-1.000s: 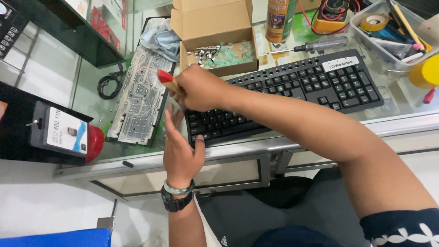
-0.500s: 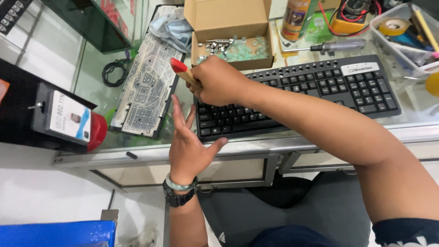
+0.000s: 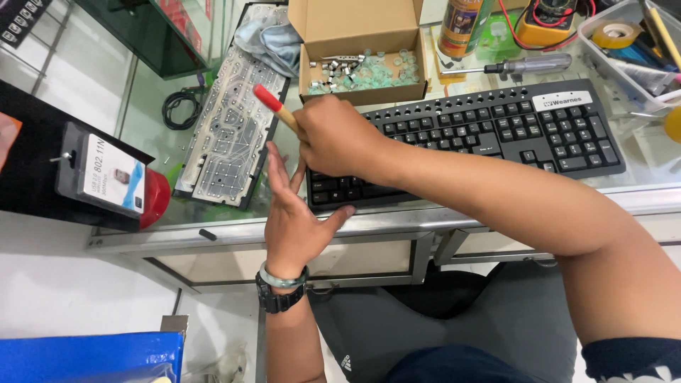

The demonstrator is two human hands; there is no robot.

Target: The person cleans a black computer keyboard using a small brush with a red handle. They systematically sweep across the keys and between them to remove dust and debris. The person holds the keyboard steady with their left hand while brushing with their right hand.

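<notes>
A black keyboard lies on a glass counter. My right hand is closed around a wooden-handled tool with a red tip, over the keyboard's left end. My left hand lies flat with fingers apart against the keyboard's left edge at the counter's front rim. It wears a black wristwatch and a pale bracelet. The tool's working end is hidden under my right hand.
A keyboard membrane sheet lies left of the keyboard, with a grey cloth at its far end. Behind stand an open cardboard box of small parts, a screwdriver, a bottle, a tray with tape. A black cable coils far left.
My head has shifted, so the view slid slightly. My right hand stays on the tool over the keyboard's left end, and my left hand keeps bracing the edge.
</notes>
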